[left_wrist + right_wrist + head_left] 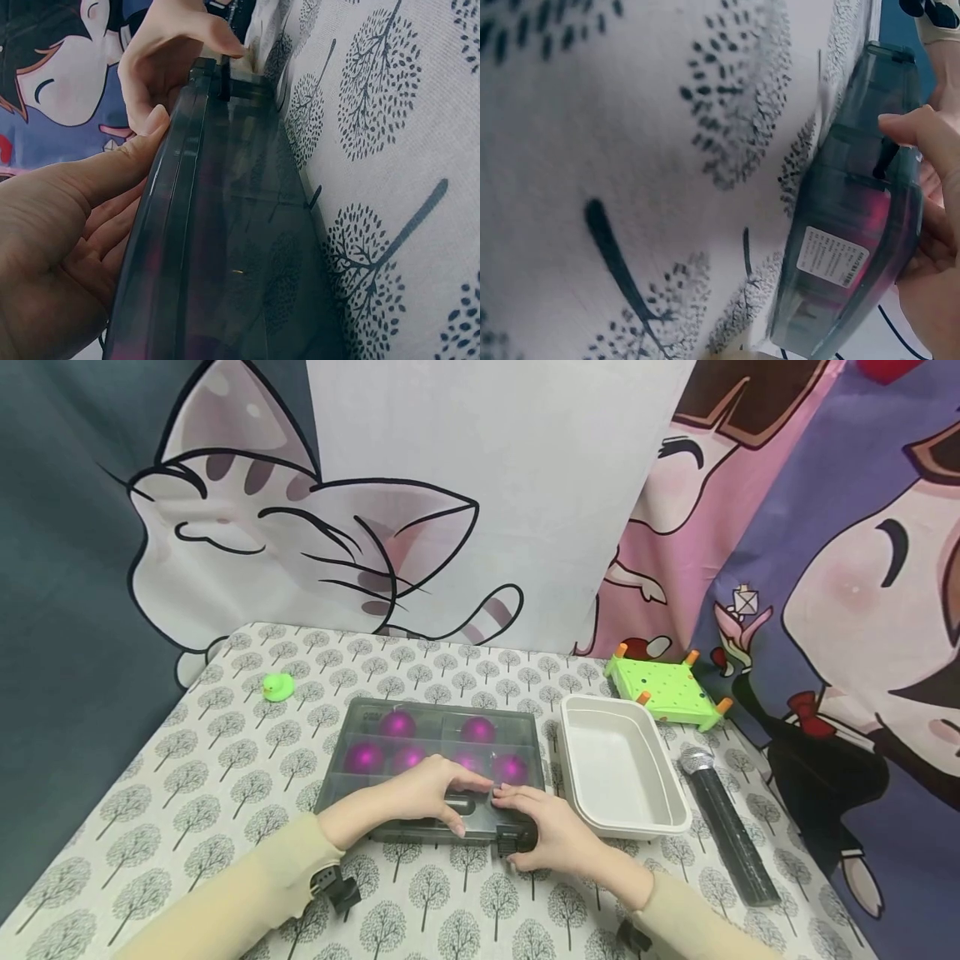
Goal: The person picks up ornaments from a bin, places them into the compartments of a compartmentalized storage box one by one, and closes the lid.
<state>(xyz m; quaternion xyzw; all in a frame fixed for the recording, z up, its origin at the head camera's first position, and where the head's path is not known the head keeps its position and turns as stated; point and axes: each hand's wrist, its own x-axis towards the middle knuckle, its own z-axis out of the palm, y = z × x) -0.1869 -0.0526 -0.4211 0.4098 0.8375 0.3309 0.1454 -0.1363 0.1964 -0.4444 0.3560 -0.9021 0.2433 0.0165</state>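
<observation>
A translucent dark plastic storage box (442, 714) lies flat with its lid down, several purple balls (397, 724) in its compartments. My left hand (420, 789) rests on the lid by the front handle slot, its thumb along the front edge in the left wrist view. The right hand (555, 831) grips the front right part of the box, fingers over the lid and thumb down at the black latch (886, 157). A white label (832, 256) shows on the front side in the right wrist view.
Right of the box stands a white plastic tray (681, 802). Beyond it a green toy table (663, 687) lies upside down, its orange legs up. A black microphone (731, 831) lies at the far right. A green rubber duck (278, 687) sits at the back left.
</observation>
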